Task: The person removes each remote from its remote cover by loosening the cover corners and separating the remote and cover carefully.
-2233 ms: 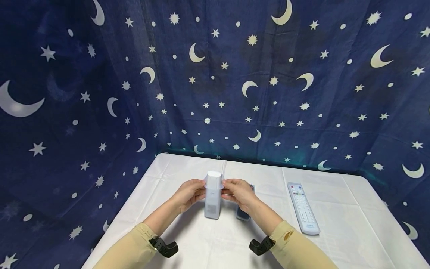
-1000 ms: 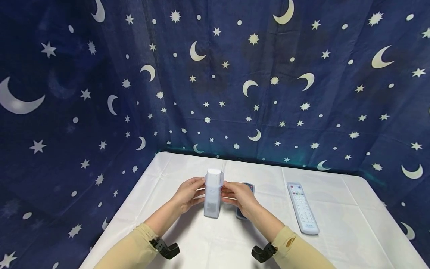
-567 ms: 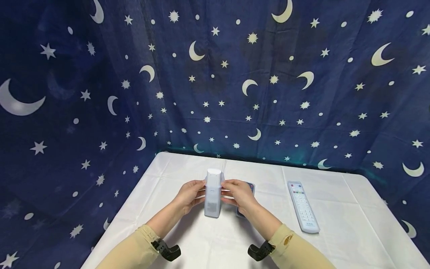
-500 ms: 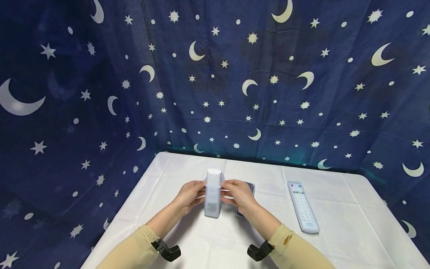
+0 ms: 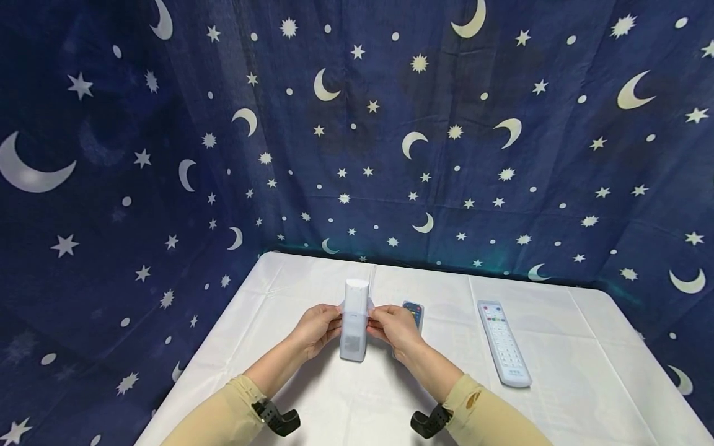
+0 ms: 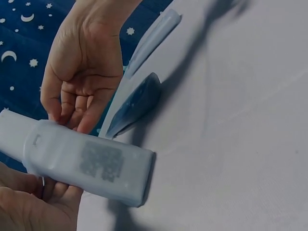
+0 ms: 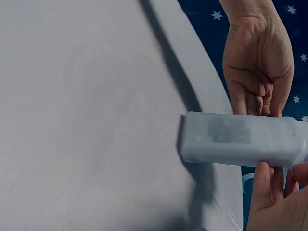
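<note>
A white remote control [image 5: 357, 293] stands upright on the table, its lower part inside a translucent silicone cover [image 5: 352, 344]. Its bare white top sticks out of the cover's mouth. My left hand [image 5: 317, 329] pinches the cover's rim from the left, thumb and fingers at its edge. From the other side my right hand [image 5: 396, 328] pinches the same rim. In the left wrist view, the cover [image 6: 86, 156] spans between both hands, with a dark patch showing through it. The right wrist view shows the cover's closed end [image 7: 195, 137] at the table surface.
A dark remote [image 5: 413, 311] in a clear cover lies behind my right hand, partly hidden by it. Farther right lies a white remote [image 5: 504, 347] in a bluish cover, buttons up. A star-patterned curtain [image 5: 390, 124] hangs behind the white-clothed table [image 5: 558, 396].
Both hands have slid slightly down with the cover's rim, which now flares out at the fingers. More of the white remote's top shows, and the dark remote is less hidden.
</note>
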{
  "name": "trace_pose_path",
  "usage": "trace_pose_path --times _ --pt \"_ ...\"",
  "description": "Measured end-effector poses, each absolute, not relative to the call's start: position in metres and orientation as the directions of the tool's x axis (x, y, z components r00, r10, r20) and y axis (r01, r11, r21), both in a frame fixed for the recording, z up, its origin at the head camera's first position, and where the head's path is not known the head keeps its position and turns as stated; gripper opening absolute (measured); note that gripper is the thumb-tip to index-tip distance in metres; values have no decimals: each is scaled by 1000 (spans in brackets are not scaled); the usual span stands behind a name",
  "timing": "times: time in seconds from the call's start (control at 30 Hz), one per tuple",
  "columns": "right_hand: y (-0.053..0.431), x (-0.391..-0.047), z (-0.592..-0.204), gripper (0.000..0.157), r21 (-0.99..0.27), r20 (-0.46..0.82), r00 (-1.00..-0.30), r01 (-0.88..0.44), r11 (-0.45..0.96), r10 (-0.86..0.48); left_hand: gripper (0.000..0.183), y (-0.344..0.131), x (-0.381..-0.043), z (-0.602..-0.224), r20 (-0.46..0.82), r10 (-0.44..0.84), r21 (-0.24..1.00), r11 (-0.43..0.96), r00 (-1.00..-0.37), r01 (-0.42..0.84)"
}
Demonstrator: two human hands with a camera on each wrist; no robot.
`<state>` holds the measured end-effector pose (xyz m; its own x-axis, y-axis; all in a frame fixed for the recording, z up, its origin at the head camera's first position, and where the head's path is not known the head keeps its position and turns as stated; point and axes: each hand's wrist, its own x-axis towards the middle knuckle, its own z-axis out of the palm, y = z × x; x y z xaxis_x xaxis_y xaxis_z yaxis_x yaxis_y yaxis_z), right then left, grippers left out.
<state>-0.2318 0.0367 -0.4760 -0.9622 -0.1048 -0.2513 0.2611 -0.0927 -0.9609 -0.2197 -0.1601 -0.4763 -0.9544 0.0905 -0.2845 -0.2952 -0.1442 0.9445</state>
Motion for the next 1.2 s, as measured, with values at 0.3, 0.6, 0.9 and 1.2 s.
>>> trace_pose_path --times 0.3,0.6,0.9,1.2 --pt "36 -227 -482 13 -969 -244 -967 245 -9 -73 28 -161 -220 -482 -282 102 945 -141 -954 -295" --pt "36 -224 -486 18 -966 -248 -964 254 -52 -97 40 -161 -214 -494 -254 118 956 -118 -960 -268" --pt "41 -226 -479 26 -964 -231 -961 248 -101 -155 60 -156 -216 -496 -177 212 978 -73 -961 -196" --pt "42 -231 -477 27 -971 -222 -962 233 -49 -158 64 -151 -222 -498 -135 138 990 48 -981 -129"
